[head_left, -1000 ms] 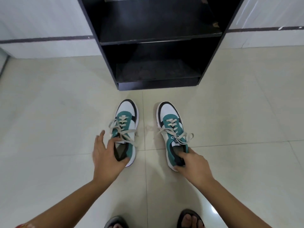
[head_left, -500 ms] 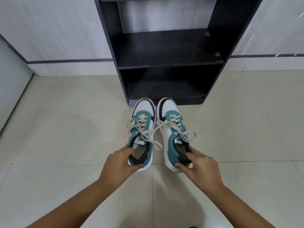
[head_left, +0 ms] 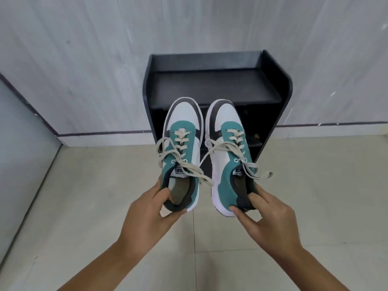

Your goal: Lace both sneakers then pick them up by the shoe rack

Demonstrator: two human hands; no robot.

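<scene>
Both sneakers have risen off the floor since the earlier frames and now hang in the air before the shoe rack (head_left: 217, 80). Left sneaker (head_left: 182, 154) and right sneaker (head_left: 229, 156) are laced, toes pointing at the rack, loose lace ends trailing. Left hand (head_left: 152, 215) pinches its heel collar; right hand (head_left: 266, 217) clamps the other heel. Pick-up step appears complete — next, hold level so the laces do not snag.
</scene>
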